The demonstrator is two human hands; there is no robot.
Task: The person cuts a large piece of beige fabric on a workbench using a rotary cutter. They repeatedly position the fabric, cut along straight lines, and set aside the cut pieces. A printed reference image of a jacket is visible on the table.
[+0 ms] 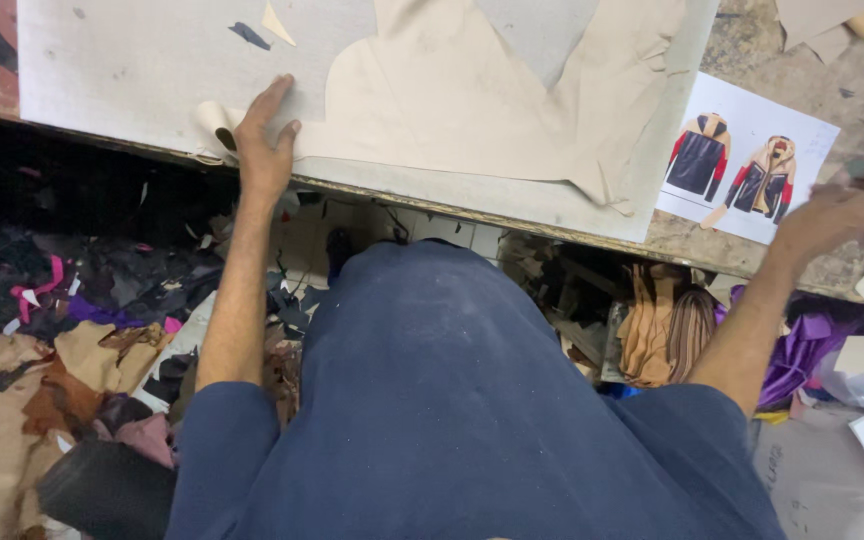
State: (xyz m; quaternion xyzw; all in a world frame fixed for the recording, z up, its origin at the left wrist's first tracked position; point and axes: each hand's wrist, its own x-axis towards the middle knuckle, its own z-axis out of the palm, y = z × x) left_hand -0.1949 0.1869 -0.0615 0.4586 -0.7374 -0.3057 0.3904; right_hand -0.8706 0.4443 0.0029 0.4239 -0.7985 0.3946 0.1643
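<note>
On the near table edge, left hand lies flat, open, pressing tan leather. Right hand hovers blurred near the sketch; its grip cannot be told.

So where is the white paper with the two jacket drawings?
In the head view, the white paper sheet with two jacket drawings lies on the worktable's right side, between the large beige leather piece and the person's right hand.

right hand blurred — grip unreadable, tan hide cut by top edge — table too
</note>
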